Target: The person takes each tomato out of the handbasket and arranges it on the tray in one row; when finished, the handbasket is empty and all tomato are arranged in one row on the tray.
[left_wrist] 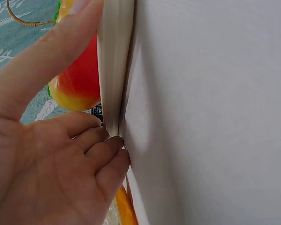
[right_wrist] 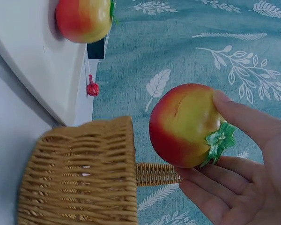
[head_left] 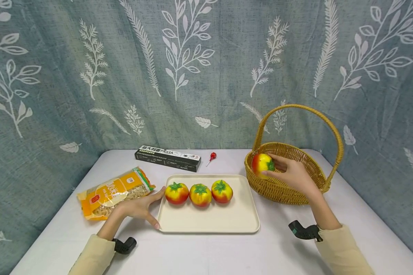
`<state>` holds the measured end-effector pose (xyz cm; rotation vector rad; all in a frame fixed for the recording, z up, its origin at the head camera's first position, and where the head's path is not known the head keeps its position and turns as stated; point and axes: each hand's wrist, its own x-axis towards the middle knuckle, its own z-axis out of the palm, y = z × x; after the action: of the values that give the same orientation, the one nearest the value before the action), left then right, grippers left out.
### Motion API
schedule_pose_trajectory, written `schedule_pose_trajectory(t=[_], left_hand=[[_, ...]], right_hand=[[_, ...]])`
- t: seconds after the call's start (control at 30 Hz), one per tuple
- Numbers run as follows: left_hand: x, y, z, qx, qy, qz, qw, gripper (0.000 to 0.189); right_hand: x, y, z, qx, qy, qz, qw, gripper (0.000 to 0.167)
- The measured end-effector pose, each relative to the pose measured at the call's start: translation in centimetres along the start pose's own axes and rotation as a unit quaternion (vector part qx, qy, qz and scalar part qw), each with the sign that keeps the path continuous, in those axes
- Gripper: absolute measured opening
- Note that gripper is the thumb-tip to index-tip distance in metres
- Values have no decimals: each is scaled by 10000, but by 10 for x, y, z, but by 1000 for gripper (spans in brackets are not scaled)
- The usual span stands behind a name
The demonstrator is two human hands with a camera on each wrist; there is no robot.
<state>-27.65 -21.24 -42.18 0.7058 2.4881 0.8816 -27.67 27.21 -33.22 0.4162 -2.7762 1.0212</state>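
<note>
Over the left part of the wicker basket (head_left: pixel 275 193), my right hand (head_left: pixel 292 173) holds a red-and-yellow tomato-like fruit (head_left: pixel 261 165) with a green leafy top. Up close in the right wrist view, thumb and fingers pinch this fruit (right_wrist: pixel 185 126) above the basket's rim (right_wrist: pixel 84 136). My left hand (head_left: pixel 139 206), thumb and forefinger spread wide, touches the left edge of a cream tray (head_left: pixel 210 221). Along the tray's back half sit three similar fruits, a left one (head_left: pixel 176 194), a middle one (head_left: pixel 200 196) and a right one (head_left: pixel 222 192).
An orange bag of pasta (head_left: pixel 115 193) lies left of the tray. Behind the tray are a black pasta box (head_left: pixel 168 158) and a red lollipop (head_left: pixel 212 156). The basket's tall handle (head_left: pixel 296 107) arches up at the right. A leaf-patterned curtain (head_left: pixel 223 68) hangs behind the white table (head_left: pixel 206 252).
</note>
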Motion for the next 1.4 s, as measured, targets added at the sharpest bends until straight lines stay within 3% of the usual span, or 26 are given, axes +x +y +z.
schedule_pose_trajectory(t=[0.43, 0.7, 1.07, 1.4], left_hand=[[-2, -1, -1, 6, 51, 19, 10000, 122], [-6, -6, -2, 178, 120, 85, 9997, 123], [-1, -3, -1, 184, 71, 87, 9998, 121], [-1, -1, 1, 146, 45, 97, 9998, 121]], right_hand=[[-5, -10, 16, 199, -41, -254, 9995, 76], [-2, -15, 32, 223, -268, -520, 9980, 76], [-7, -11, 46, 365, -773, -687, 9940, 69], [-8, -9, 59, -61, -1038, -608, 9927, 67]])
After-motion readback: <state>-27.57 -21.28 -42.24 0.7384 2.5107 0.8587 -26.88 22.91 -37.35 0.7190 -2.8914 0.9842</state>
